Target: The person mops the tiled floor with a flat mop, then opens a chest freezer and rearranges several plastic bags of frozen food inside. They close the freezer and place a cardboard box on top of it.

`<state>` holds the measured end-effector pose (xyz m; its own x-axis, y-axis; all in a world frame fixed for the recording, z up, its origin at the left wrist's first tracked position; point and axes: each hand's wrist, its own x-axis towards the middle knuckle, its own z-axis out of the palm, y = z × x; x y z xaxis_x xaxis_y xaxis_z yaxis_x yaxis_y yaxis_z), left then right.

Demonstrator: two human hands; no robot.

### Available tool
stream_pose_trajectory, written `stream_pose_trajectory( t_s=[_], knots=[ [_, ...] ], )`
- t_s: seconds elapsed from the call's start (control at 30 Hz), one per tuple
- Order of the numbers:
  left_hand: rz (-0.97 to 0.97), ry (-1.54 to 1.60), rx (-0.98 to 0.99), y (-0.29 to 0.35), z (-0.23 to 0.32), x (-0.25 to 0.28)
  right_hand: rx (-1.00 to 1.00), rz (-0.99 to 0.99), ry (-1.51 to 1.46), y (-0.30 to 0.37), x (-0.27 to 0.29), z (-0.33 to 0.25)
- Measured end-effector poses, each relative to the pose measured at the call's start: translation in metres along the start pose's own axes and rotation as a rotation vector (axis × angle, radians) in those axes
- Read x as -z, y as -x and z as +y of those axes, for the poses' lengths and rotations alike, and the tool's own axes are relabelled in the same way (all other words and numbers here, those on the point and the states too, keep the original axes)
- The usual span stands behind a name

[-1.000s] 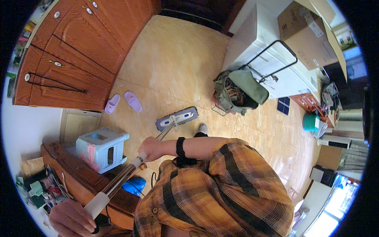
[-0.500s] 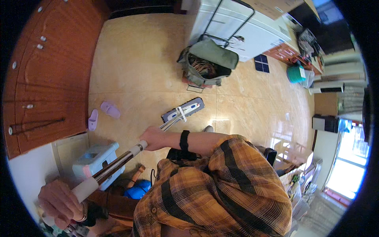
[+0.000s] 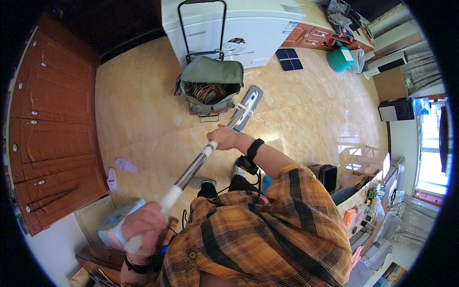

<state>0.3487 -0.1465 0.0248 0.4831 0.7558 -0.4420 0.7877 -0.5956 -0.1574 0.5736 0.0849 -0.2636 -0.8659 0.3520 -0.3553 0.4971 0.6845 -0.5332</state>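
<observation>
A flat mop (image 3: 190, 173) with a white and metal pole slants across the floor in front of me. My left hand (image 3: 143, 226) is wrapped round the white grip at the pole's upper end. Farther down, my right hand (image 3: 224, 137) is closed round the shaft. The grey mop head (image 3: 256, 97) lies on the tiled floor, just to the right of an open green trolley bag (image 3: 215, 71). Brown, stringy contents show inside the bag, too indistinct to name.
A white chest freezer (image 3: 265, 36) stands behind the trolley bag. Brown cabinets (image 3: 62, 119) line the left, with lilac slippers (image 3: 126, 165) near them. A dark square panel (image 3: 289, 60) and a green bucket (image 3: 340, 59) sit at the far right. A cluttered table (image 3: 361, 215) is at my right.
The mop head has moved away and to the right, turning steeper, and is now beside the trolley bag. Both hands have shifted right and farther forward with the pole. My view has turned too.
</observation>
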Motion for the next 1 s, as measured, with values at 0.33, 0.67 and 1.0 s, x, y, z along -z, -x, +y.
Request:
stream_pose_trajectory(
  t_s=[0.33, 0.67, 1.0],
  knots=[
    [0.607, 1.346, -0.422, -0.201, 0.059, 0.079, -0.43, 0.503, -0.171, 0.099, 0.016, 0.145],
    [0.445, 1.503, -0.887, -0.208, 0.04, 0.195, -0.21, 0.567, -0.258, 0.158, 0.028, 0.092],
    [0.887, 1.5, -0.595, -0.288, 0.047, 0.188, -0.318, 0.685, -0.144, 0.158, 0.066, 0.196]
  ],
)
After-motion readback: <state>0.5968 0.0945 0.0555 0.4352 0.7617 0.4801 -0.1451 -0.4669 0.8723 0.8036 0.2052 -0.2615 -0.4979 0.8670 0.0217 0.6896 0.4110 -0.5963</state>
